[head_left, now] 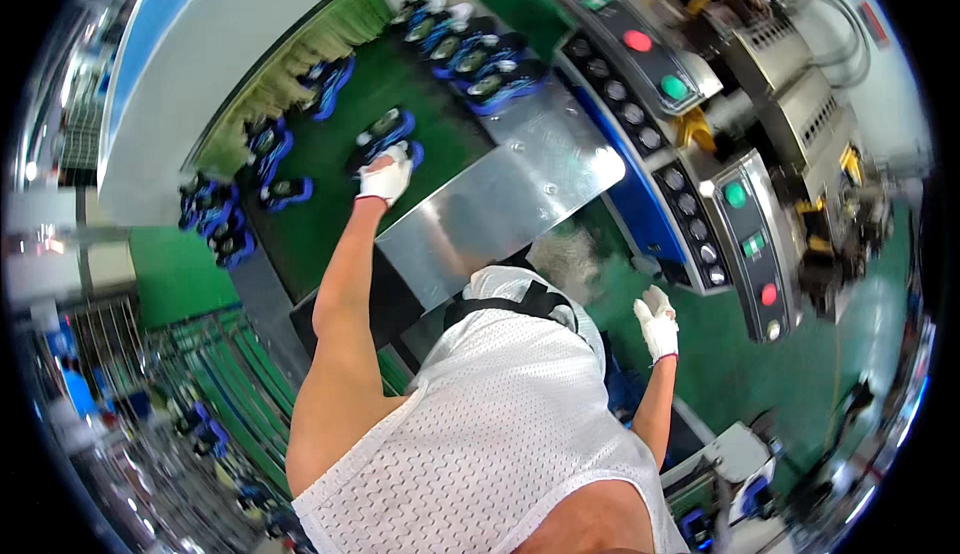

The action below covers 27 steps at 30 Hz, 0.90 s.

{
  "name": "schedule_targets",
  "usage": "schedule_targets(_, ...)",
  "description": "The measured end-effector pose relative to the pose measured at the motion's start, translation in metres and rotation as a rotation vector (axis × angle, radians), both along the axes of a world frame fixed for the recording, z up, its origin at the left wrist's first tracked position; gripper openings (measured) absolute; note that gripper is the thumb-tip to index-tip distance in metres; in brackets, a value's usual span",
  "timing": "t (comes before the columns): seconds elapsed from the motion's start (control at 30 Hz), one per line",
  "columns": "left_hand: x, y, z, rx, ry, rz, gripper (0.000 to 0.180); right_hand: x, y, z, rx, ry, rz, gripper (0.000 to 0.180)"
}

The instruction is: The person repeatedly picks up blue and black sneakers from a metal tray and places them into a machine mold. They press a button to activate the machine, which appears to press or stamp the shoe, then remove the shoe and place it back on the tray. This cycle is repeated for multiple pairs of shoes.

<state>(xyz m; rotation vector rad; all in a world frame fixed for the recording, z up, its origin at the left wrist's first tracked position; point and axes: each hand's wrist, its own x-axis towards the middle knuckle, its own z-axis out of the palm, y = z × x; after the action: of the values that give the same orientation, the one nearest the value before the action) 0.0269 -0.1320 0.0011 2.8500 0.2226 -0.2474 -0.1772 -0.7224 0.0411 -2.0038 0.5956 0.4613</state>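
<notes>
Here, the left hand [388, 175] touches a shoe [417, 154], grip unclear; right hand [657, 326] uncurled.

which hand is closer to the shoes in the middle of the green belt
Left. The left hand is right at the shoes, partly covering one; the right hand is well off to their right, past the metal plate.

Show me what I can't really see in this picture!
All in the head view:
Left hand's fingertips: the glove and the angle hide whether they grip the blue-and-black shoe or just touch it.
Whatever is behind the fringe curtain: its strands cover it.
The person's legs: mostly hidden by the white shirt.
Blue-and-dark things at lower left: too blurred to tell.
</notes>
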Motion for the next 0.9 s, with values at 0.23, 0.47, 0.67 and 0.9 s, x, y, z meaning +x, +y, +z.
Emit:
schedule_targets(0.23,-0.147,0.12,-0.067,-0.249,0.068,0.933,0.057,0.1,0.051,-0.028,-0.148,0.147,0.317,0.064)
schedule_targets(0.47,-0.103,0.247,-0.045,-0.019,-0.256,1.153,0.09,0.15,0.103,0.004,-0.295,0.434,0.534,0.066)
schedule_targets(0.67,-0.068,0.322,-0.073,0.015,-0.296,0.885,0.043,0.223,0.15,0.005,-0.569,0.391,0.885,0.059)
schedule_targets(0.9,-0.08,0.253,-0.008,-0.004,-0.402,0.761,0.025,0.282,0.254,0.042,-0.344,0.117,0.935,0.058)
